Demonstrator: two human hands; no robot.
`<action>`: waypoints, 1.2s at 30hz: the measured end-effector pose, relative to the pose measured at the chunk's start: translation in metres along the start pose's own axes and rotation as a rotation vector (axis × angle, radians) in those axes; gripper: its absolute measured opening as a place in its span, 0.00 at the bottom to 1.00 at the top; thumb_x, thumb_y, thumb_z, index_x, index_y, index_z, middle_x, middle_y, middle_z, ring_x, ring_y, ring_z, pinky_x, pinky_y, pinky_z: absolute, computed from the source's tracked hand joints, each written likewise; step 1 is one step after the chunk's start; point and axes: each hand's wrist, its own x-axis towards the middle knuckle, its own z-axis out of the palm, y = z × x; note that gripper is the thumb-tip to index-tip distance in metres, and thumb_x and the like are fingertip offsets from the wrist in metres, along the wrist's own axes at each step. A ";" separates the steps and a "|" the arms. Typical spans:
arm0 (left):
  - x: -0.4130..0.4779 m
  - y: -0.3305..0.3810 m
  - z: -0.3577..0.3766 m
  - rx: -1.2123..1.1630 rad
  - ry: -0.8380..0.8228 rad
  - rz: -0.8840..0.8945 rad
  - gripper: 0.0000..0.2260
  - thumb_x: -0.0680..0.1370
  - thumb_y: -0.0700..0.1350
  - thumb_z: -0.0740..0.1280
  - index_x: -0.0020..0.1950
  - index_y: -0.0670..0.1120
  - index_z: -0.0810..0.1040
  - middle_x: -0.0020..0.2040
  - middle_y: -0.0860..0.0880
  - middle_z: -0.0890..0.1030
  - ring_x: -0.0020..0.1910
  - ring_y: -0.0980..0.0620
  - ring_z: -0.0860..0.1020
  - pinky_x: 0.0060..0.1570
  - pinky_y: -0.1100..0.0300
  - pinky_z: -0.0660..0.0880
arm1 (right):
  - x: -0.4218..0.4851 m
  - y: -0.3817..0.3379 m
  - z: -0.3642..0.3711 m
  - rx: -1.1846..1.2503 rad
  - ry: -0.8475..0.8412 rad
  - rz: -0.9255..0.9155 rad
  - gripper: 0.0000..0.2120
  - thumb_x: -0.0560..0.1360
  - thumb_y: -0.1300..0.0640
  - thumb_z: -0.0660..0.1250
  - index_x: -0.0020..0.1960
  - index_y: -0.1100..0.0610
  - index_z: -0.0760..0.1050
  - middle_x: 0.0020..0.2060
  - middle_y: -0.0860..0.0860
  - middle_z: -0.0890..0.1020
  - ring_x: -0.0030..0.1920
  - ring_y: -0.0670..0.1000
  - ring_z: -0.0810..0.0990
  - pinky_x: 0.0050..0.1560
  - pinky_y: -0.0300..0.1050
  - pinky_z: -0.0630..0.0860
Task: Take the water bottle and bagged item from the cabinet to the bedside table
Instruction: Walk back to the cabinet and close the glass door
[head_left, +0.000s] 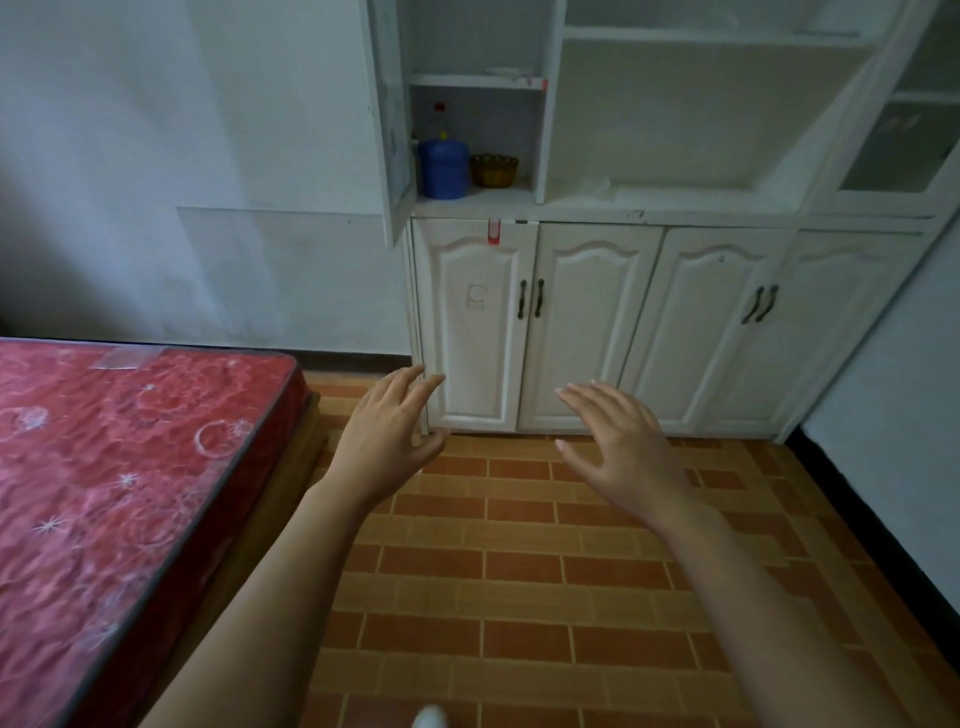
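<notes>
Blue jug (443, 169), bowl (493, 169) on shelf (506, 196)

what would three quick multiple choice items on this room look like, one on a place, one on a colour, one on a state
1. Where does the blue container stand?
A. on the bed
B. in the open cabinet nook beside a gold bowl
C. on the floor

2. What colour is the mattress?
A. red
B. green
C. white

3. How are the left hand and right hand?
A. both gripping a bottle
B. one on a door handle
C. both open and empty

Answers: B, it sits on the shelf above the lower doors; A, its patterned cover is red; C, the fingers are spread with nothing held.
</notes>
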 end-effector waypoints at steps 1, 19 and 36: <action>0.009 -0.002 0.004 0.016 -0.009 0.016 0.28 0.75 0.53 0.65 0.72 0.50 0.60 0.72 0.46 0.63 0.71 0.46 0.60 0.69 0.47 0.60 | 0.005 0.006 0.002 -0.009 -0.004 -0.008 0.29 0.73 0.41 0.51 0.67 0.56 0.69 0.64 0.54 0.75 0.66 0.57 0.70 0.65 0.52 0.60; 0.269 -0.089 0.069 0.084 -0.003 0.147 0.24 0.76 0.51 0.63 0.71 0.51 0.62 0.72 0.47 0.64 0.70 0.47 0.62 0.68 0.50 0.60 | 0.233 0.119 0.055 -0.082 0.077 -0.028 0.26 0.73 0.45 0.55 0.64 0.58 0.71 0.60 0.55 0.78 0.62 0.57 0.73 0.64 0.56 0.64; 0.438 -0.102 0.116 0.136 0.160 -0.005 0.25 0.73 0.49 0.67 0.69 0.49 0.65 0.69 0.43 0.68 0.68 0.44 0.66 0.66 0.46 0.64 | 0.417 0.249 0.086 0.032 0.023 -0.177 0.27 0.73 0.44 0.52 0.67 0.56 0.69 0.64 0.54 0.74 0.67 0.55 0.68 0.66 0.50 0.56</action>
